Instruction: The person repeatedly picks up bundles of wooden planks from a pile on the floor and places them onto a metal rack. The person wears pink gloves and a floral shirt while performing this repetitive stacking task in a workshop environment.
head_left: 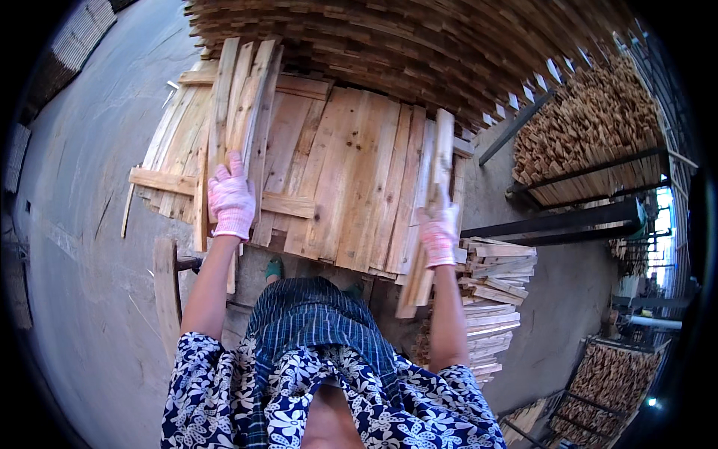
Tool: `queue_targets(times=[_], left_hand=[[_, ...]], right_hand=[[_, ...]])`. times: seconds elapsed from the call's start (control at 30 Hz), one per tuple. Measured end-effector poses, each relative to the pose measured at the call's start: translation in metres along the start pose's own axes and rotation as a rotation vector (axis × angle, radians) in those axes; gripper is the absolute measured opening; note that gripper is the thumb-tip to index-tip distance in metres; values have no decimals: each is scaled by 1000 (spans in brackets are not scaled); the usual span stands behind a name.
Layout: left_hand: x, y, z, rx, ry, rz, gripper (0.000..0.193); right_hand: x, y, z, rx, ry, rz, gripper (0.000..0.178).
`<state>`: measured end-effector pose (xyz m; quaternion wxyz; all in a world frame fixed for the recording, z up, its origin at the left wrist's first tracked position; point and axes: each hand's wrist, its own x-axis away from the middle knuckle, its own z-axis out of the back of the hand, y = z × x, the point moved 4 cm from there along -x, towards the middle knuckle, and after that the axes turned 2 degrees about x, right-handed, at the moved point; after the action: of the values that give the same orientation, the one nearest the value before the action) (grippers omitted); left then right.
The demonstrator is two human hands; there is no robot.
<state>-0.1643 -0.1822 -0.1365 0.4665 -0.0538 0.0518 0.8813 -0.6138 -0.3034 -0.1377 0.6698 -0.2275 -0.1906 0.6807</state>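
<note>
My left hand (230,196), in a pink and white knit glove, lies on the near part of several narrow wooden slats (243,97). Its fingers are stretched out over the wood, and the thumb is hard to make out. These slats rest lengthwise on a broad layer of pale boards (351,172) laid side by side. At the right edge of that layer my right hand (438,233), gloved alike and slightly blurred, is closed around a few long slats (443,150). Their near ends stick out below the hand toward me.
Crosspieces (161,182) lie at the left of the boards. Beyond rises a large stack of timber (419,52). Short slats are piled (490,329) beside my right forearm. A dark metal beam (553,224) runs off to the right, near a rack of wood (591,127). Concrete floor (82,247) spreads left.
</note>
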Motion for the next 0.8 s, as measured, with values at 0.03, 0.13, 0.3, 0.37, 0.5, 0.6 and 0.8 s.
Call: queue_targets(times=[0.03,0.13,0.3,0.37,0.5,0.6,0.8], left_hand=[[-1,-7,-2,46,-4,8,83],[-12,-4,-1,196,-94,46,84],[-19,-21,0,404,-203,80,88],[-20,-32,3,416,-134,139,84],[-31,-81,5,764,237,122,76],[-74,-35,58,802,220,-18,75],[-78,30,40,296,-63,196,82]], right_hand=[[-12,16,12,34,-21,-50,82],[-52,89,37,157,-137,-148,74],[-42,96,-27,262,-28,-91,61],[-34,93,-29,225,-24,-62,63],[-33,-5,-5,625,-118,-184,46],[-71,-18,-40,96,-95,207,50],[-23,-269,-168,-859,-893,-108,77]])
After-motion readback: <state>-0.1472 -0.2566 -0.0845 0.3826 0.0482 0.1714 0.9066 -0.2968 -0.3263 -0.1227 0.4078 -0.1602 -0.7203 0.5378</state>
